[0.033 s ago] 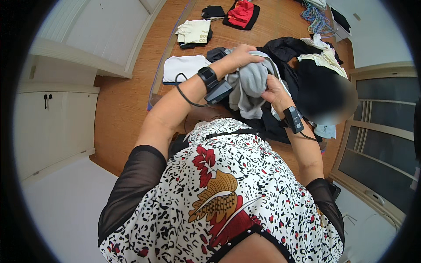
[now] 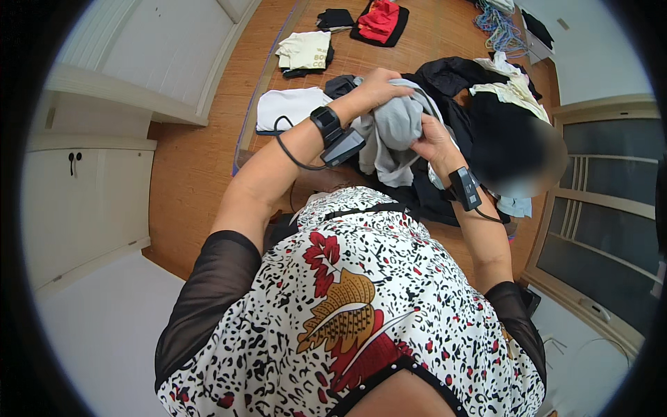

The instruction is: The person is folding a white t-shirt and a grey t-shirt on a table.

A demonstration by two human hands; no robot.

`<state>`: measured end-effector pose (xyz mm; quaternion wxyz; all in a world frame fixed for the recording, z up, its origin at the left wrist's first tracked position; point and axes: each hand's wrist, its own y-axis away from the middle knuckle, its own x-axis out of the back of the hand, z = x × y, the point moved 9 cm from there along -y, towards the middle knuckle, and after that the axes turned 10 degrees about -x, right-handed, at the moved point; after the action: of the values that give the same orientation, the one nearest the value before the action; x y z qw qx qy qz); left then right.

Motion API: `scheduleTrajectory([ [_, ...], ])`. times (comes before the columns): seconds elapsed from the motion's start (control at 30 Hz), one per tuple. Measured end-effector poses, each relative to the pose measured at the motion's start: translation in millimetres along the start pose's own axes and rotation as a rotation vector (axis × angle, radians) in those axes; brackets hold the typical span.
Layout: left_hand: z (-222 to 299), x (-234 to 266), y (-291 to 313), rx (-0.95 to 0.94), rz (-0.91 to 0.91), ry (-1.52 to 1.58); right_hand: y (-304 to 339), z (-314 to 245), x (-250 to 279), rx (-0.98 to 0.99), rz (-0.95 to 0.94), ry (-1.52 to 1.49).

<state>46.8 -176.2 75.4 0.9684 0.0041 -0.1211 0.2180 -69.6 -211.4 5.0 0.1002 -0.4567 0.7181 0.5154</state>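
A light grey garment (image 2: pixel 397 128) hangs bunched between my two hands; its exact kind does not show through the folds. My left hand (image 2: pixel 379 90) is closed on its upper left edge, with the fingers partly hidden by cloth. On the other side, my right hand (image 2: pixel 434 137) pinches the fabric, thumb pointing up and left. The lower part of the garment drapes down in front of my body. Beneath and beside it lies a heap of dark clothes (image 2: pixel 445 76), with a black piece (image 2: pixel 506 132) to the right of my right hand.
Folded stacks lie on the wooden floor (image 2: pixel 187 194): a white one (image 2: pixel 292 109), a cream shirt (image 2: pixel 306 50), a black one (image 2: pixel 335 19) and a red one (image 2: pixel 379 21). Blue hangers (image 2: pixel 500 31) pile up far right. White cabinets (image 2: pixel 90 201) line the left.
The grey cloth bunches up slightly rounder between my hands. Both hands keep nearly the same place and hold.
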Motion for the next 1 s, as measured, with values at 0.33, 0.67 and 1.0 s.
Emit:
scheduleTrajectory([
  [0.33,40.7,-28.8,18.1,-0.318,0.024,-0.471,-22.1,-33.7,13.3,0.175,-0.311,-0.427],
  [0.67,21.0,-68.2,20.2,0.193,-0.258,1.012,-12.2,-19.5,22.0,0.233,-0.03,-0.263],
  [1.0,-20.9,-9.0,-3.2,0.135,0.129,0.482,-5.3,-15.7,-3.2,-0.03,-0.142,-0.254],
])
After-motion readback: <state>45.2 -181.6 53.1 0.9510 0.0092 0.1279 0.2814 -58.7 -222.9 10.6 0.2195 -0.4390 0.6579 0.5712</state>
